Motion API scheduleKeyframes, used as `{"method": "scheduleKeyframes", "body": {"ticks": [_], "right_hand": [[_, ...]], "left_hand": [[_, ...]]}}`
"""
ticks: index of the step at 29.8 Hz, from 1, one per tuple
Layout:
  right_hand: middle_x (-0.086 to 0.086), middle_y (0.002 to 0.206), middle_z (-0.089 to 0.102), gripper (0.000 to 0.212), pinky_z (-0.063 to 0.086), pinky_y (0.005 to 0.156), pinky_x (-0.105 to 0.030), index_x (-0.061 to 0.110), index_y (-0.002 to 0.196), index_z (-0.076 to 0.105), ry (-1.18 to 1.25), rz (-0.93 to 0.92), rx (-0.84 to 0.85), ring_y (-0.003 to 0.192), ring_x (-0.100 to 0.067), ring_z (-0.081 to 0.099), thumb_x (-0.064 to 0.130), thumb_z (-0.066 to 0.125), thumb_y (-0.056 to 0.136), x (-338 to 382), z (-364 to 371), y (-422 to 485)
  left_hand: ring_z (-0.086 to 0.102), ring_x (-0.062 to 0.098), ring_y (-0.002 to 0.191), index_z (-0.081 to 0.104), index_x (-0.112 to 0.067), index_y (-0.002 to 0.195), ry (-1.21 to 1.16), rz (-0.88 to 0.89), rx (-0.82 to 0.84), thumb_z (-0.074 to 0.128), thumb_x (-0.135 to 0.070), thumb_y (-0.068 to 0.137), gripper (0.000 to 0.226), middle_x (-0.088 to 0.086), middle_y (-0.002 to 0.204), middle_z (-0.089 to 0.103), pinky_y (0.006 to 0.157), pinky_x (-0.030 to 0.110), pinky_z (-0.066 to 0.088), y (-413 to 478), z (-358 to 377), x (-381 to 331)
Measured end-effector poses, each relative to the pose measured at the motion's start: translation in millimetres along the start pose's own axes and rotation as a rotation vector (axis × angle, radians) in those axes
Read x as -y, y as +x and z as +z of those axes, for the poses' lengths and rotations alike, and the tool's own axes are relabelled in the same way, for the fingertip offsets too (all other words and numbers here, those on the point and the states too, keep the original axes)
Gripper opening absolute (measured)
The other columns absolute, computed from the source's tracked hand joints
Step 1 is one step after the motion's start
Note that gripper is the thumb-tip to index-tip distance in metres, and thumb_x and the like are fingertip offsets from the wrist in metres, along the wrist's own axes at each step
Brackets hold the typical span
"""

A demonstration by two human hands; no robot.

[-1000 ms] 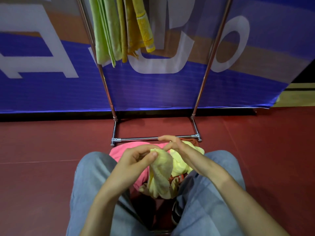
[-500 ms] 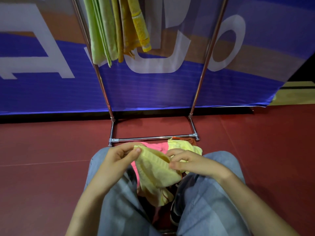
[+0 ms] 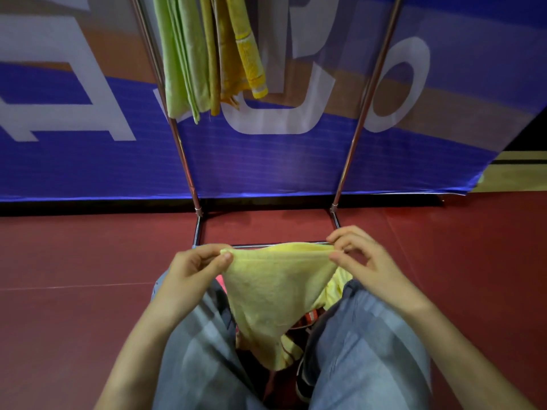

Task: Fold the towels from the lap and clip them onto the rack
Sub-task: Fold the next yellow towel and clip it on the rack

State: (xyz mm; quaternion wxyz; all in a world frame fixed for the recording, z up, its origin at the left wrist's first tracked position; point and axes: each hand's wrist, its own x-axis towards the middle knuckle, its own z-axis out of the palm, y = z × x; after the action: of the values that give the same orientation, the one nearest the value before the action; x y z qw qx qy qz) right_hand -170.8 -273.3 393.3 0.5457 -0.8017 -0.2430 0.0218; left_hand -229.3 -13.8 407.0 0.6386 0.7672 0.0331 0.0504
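A pale yellow towel [image 3: 275, 291] hangs at six o'clock in the view, stretched flat above the lap. The left hand [image 3: 195, 270] pinches its top corner at nine o'clock of the cloth, and the right hand [image 3: 364, 261] pinches the opposite corner at three o'clock. More towels [image 3: 334, 288] lie bunched between the jeans-clad knees [image 3: 370, 335] beneath it. The metal rack [image 3: 367, 99] stands at twelve o'clock, with green and yellow towels [image 3: 207, 54] hanging at its eleven o'clock side.

Left hand [image 3: 194, 272] pinching the yellow towel [image 3: 275, 291] at ten o'clock, right hand [image 3: 365, 263] pinching at two, spare fingers [image 3: 359, 239] loosely curled.
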Motion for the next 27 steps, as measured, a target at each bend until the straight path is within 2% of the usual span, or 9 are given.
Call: {"method": "scheduleKeyframes", "body": {"ticks": [3, 5, 6, 9, 11, 14, 18, 22, 27], "right_hand": [[0.012, 0.089, 0.062, 0.009, 0.043, 0.072, -0.013, 0.033, 0.071, 0.056, 0.048, -0.015, -0.061, 0.078, 0.003, 0.055, 0.039, 0.051, 0.077, 13.6, -5.9, 8.5], [-0.002, 0.076, 0.058, 0.017, 0.042, 0.062, -0.024, 0.030, 0.073, 0.050, 0.027, -0.041, -0.133, 0.068, -0.004, 0.050, 0.047, 0.049, 0.079, 22.1, -7.5, 15.5], [-0.006, 0.066, 0.052, 0.022, 0.038, 0.056, -0.024, 0.028, 0.072, 0.047, 0.008, -0.067, -0.189, 0.061, -0.003, 0.045, 0.049, 0.048, 0.080, 28.7, -7.9, 19.8], [0.009, 0.053, 0.041, 0.017, 0.027, 0.047, -0.015, 0.026, 0.070, 0.043, 0.068, -0.164, -0.329, 0.049, 0.001, 0.033, 0.039, 0.049, 0.080, 61.3, -16.6, 37.4], [0.014, 0.050, 0.048, 0.017, 0.028, 0.046, -0.010, 0.027, 0.070, 0.045, 0.125, -0.239, -0.415, 0.046, 0.003, 0.037, 0.028, 0.059, 0.081, 86.0, -27.8, 49.5], [0.018, 0.046, 0.054, 0.023, 0.032, 0.046, -0.008, 0.026, 0.070, 0.048, 0.161, -0.259, -0.487, 0.044, 0.005, 0.041, 0.012, 0.063, 0.079, 96.6, -37.0, 64.7], [0.015, 0.047, 0.057, 0.027, 0.037, 0.050, -0.009, 0.025, 0.066, 0.050, 0.111, -0.130, -0.490, 0.047, 0.004, 0.046, 0.008, 0.068, 0.077, 74.6, -26.0, 61.3], [0.019, 0.050, 0.060, 0.028, 0.037, 0.050, -0.007, 0.026, 0.067, 0.050, 0.120, -0.240, -0.522, 0.048, 0.006, 0.051, 0.008, 0.069, 0.076, 90.5, -34.3, 61.7], [0.019, 0.052, 0.063, 0.027, 0.039, 0.052, -0.007, 0.026, 0.068, 0.050, 0.070, -0.192, -0.511, 0.052, 0.007, 0.055, 0.008, 0.069, 0.076, 96.7, -39.7, 69.7]], "left_hand": [[0.060, -0.006, 0.061, 0.065, -0.015, 0.079, -0.039, 0.037, -0.052, 0.052, 0.004, 0.085, 0.024, -0.017, 0.060, 0.069, 0.063, 0.006, 0.048, 6.8, 3.2, -8.8], [0.059, -0.008, 0.061, 0.064, -0.018, 0.078, -0.038, 0.097, -0.078, 0.051, 0.003, 0.086, 0.026, -0.019, 0.061, 0.069, 0.064, 0.006, 0.048, 13.8, 6.5, -19.8], [0.059, -0.008, 0.063, 0.064, -0.021, 0.078, -0.038, 0.133, -0.094, 0.052, 0.001, 0.086, 0.026, -0.021, 0.063, 0.069, 0.065, 0.006, 0.049, 17.4, 8.1, -27.5], [0.060, -0.005, 0.069, 0.069, -0.032, 0.072, -0.115, 0.259, -0.160, 0.054, -0.017, 0.082, 0.023, -0.021, 0.068, 0.069, 0.070, 0.013, 0.051, 29.8, 7.2, -56.6], [0.062, -0.001, 0.071, 0.069, -0.033, 0.074, -0.175, 0.325, -0.192, 0.054, -0.027, 0.080, 0.018, -0.018, 0.070, 0.069, 0.070, 0.017, 0.053, 38.0, 2.6, -77.8], [0.061, -0.001, 0.066, 0.064, -0.029, 0.080, -0.190, 0.343, -0.183, 0.047, -0.021, 0.089, 0.021, -0.016, 0.067, 0.068, 0.063, 0.016, 0.053, 52.4, 0.8, -91.3], [0.058, 0.001, 0.068, 0.061, -0.023, 0.081, -0.142, 0.201, -0.217, 0.043, -0.011, 0.093, 0.025, -0.011, 0.068, 0.066, 0.066, 0.018, 0.051, 57.1, 14.8, -68.9], [0.057, 0.008, 0.076, 0.059, -0.023, 0.083, -0.146, 0.275, -0.256, 0.041, -0.011, 0.094, 0.024, -0.003, 0.080, 0.060, 0.072, 0.020, 0.050, 59.9, 13.2, -73.1], [0.056, -0.001, 0.069, 0.060, -0.027, 0.081, -0.137, 0.303, -0.227, 0.042, -0.013, 0.094, 0.026, -0.018, 0.066, 0.064, 0.068, 0.018, 0.050, 68.1, 9.2, -80.4]]}}
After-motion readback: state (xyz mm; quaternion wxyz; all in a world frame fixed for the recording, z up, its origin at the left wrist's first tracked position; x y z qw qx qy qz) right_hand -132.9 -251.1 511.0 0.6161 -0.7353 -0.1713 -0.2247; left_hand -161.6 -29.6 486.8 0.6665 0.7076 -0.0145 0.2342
